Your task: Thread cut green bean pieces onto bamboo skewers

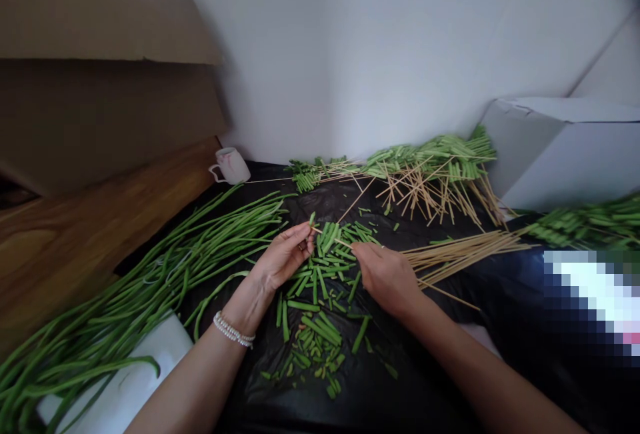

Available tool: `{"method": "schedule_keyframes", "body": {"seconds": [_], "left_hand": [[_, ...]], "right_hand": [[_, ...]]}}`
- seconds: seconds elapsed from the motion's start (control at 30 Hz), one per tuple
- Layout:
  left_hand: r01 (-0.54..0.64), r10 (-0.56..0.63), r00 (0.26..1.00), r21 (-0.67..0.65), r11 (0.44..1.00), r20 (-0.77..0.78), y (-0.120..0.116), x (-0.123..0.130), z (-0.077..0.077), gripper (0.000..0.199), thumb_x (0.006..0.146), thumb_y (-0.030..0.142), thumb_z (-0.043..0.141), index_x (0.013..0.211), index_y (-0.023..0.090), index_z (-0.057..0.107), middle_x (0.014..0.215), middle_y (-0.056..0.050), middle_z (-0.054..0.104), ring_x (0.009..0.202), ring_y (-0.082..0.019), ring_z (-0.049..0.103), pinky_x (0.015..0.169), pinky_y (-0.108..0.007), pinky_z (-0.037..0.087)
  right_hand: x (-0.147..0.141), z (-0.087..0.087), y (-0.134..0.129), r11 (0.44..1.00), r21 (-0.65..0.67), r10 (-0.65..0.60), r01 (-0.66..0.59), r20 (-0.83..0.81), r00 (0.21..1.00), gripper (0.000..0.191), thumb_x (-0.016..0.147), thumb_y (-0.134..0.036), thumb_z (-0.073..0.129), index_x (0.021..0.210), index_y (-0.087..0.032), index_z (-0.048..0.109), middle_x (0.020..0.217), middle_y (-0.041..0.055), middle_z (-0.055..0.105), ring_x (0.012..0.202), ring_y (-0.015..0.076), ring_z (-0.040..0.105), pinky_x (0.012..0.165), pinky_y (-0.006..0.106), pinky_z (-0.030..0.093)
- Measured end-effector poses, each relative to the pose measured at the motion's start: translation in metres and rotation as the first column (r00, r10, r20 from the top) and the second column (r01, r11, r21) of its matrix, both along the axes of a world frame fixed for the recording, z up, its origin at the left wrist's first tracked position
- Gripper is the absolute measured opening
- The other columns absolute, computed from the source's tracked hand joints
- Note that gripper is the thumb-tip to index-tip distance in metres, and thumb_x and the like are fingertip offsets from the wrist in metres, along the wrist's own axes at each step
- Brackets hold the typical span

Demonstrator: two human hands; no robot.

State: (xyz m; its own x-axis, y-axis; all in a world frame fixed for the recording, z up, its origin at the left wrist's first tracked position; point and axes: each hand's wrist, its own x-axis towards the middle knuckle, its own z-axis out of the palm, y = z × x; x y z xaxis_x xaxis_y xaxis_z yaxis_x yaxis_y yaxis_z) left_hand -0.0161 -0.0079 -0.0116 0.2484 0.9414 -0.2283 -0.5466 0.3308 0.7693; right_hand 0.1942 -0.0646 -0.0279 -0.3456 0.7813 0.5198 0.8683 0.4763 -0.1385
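My right hand (387, 277) is closed on a thin wooden skewer (343, 243) that points left. Several cut pieces of long bean (327, 237) sit side by side along it. At its far end, my left hand (287, 254) pinches a short bean piece (313, 219) between thumb and fingertips, by the skewer's tip. Beneath both hands, loose cut bean pieces (323, 281) are scattered over a black plastic sheet (280, 381). Smaller bean scraps (320, 354) lie closer to me.
Uncut long beans (200, 254) spread along the left, partly over a white object (150, 367). Bare skewers (460, 254) lie right; filled skewers (430, 154) are piled against the wall. A mug (233, 166), a cardboard box (110, 107) and a white box (575, 147) stand around.
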Motion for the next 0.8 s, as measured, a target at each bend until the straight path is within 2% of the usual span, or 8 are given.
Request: {"method": "schedule_keyframes", "body": {"seconds": [0.27, 0.5, 0.7, 0.8], "left_hand": [[0.007, -0.007, 1.0, 0.005, 1.0, -0.021, -0.0021, 0.0032, 0.0018, 0.009, 0.072, 0.012, 0.075, 0.079, 0.011, 0.07, 0.073, -0.003, 0.066, 0.065, -0.007, 0.059, 0.061, -0.018, 0.048], [-0.009, 0.009, 0.998, 0.011, 1.0, -0.057, -0.0014, 0.0036, 0.0004, 0.01, 0.07, 0.012, 0.076, 0.078, 0.01, 0.071, 0.074, -0.003, 0.067, 0.067, -0.007, 0.059, 0.062, -0.016, 0.047], [-0.012, 0.013, 0.997, 0.014, 1.0, -0.079, -0.0021, 0.0034, -0.0003, 0.01, 0.07, 0.013, 0.077, 0.078, 0.011, 0.071, 0.074, -0.003, 0.067, 0.067, -0.007, 0.059, 0.062, -0.017, 0.047], [-0.011, 0.012, 0.997, 0.006, 1.0, -0.081, -0.0027, 0.004, 0.0004, 0.012, 0.068, 0.014, 0.078, 0.078, 0.01, 0.071, 0.074, -0.003, 0.067, 0.067, -0.007, 0.059, 0.062, -0.017, 0.047]], "right_hand": [[-0.002, -0.0035, 0.0004, 0.998, -0.059, 0.005, -0.007, -0.031, 1.0, 0.026, 0.092, -0.013, 0.036, 0.099, -0.018, 0.061, 0.085, 0.0031, 0.067, 0.075, 0.0128, 0.059, 0.067, 0.023, 0.037], [-0.0018, -0.0014, -0.0009, 1.0, 0.004, -0.014, 0.014, -0.011, 1.0, 0.027, 0.093, -0.015, 0.036, 0.096, -0.018, 0.063, 0.078, 0.0024, 0.065, 0.069, 0.0136, 0.058, 0.064, 0.024, 0.036], [-0.0024, -0.0015, -0.0006, 0.998, -0.062, 0.005, -0.008, -0.049, 0.999, 0.026, 0.093, -0.015, 0.037, 0.097, -0.018, 0.062, 0.084, 0.0027, 0.067, 0.075, 0.0128, 0.059, 0.068, 0.023, 0.037], [-0.0022, -0.002, -0.0005, 0.999, -0.039, -0.006, 0.004, -0.036, 0.999, 0.027, 0.093, -0.015, 0.036, 0.096, -0.018, 0.063, 0.083, 0.0028, 0.067, 0.074, 0.0134, 0.059, 0.067, 0.024, 0.037]]}}
